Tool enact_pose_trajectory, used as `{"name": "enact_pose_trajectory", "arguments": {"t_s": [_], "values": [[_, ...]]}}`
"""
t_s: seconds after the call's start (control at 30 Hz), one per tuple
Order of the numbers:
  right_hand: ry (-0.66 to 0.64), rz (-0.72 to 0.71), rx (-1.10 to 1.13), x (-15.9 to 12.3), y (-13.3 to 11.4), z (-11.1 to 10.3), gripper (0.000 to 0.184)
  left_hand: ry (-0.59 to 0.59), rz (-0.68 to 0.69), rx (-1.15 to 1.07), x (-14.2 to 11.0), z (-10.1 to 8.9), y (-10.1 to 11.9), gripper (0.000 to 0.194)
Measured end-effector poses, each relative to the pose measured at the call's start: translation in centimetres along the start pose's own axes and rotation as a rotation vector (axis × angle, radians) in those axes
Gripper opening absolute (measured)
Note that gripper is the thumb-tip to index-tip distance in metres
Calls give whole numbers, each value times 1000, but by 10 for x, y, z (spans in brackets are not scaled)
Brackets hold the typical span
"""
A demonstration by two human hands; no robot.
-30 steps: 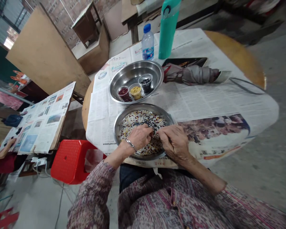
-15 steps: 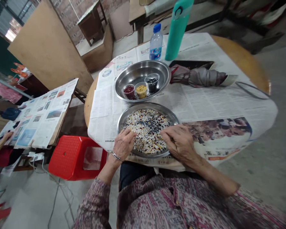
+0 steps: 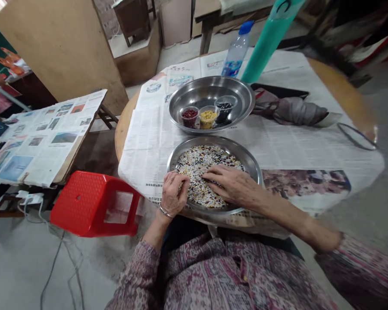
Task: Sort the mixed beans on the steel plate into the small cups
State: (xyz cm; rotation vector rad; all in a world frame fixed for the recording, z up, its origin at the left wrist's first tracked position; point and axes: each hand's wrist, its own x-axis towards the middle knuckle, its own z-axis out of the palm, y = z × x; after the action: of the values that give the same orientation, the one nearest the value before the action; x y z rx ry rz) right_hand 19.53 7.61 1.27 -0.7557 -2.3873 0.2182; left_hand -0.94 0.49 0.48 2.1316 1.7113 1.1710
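Observation:
In front of me a round steel tray [image 3: 257, 168] holds a spread of mixed white grains and red, yellow and black beans [image 3: 197, 161]. My left hand [image 3: 173, 193], with a bracelet at its wrist, is over the tray's left front rim. Its fingers are curled with the thumb close to them; anything between them is hidden. Over the mix, my right hand [image 3: 231, 185] has its fingers stretched out and apart, tips touching the grains. Behind stands a steel basin [image 3: 189, 92] with clear cups of red beans [image 3: 189, 115], yellow beans [image 3: 208, 117] and black beans [image 3: 225, 108].
Newspaper [image 3: 145, 155] covers the round table. A water bottle [image 3: 236, 51], a teal flask [image 3: 270, 41] and a folded grey umbrella [image 3: 294, 110] stand or lie beyond the basin. A red stool [image 3: 80, 202] and another newspaper-covered table [image 3: 48, 142] are at left.
My right hand has moved left, from the tray's right edge to over the mix, its curled fingers now stretched out. My left hand stays at the left rim. The view has shifted.

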Motion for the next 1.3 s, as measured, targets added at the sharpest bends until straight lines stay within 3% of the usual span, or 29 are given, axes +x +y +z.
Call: {"name": "enact_pose_trajectory", "arguments": {"t_s": [0.13, 0.3, 0.43, 0.57, 0.73, 0.87, 0.97, 1.07, 1.3], "values": [[-146, -165, -40, 18, -18, 9, 30, 36, -23, -31, -3, -1, 0, 20], [-241, -293, 21, 18, -17, 17, 27, -12, -14, 44, 0, -3, 4, 26], [-146, -191, -93, 16, 19, 13, 17, -60, -6, 96, 2, -4, 5, 27], [-32, 6, -214, 25, 51, 10, 20, -76, -6, 111, 3, -4, 4, 27], [-15, 112, -242, 51, 43, 30, 29, -92, -14, 96, 4, -4, 3, 21], [-125, -55, -78, 57, 15, 38, 28, -50, -10, 57, 3, -5, 5, 15], [-191, -205, 63, 46, 1, 29, 20, -25, -8, 66, 2, -5, 6, 14], [-228, -269, 140, 30, -5, 21, 19, 4, 21, 74, 0, -3, 5, 13], [-155, -426, 13, 22, -6, 33, 23, 34, 38, 93, -1, -1, 3, 13]]}}
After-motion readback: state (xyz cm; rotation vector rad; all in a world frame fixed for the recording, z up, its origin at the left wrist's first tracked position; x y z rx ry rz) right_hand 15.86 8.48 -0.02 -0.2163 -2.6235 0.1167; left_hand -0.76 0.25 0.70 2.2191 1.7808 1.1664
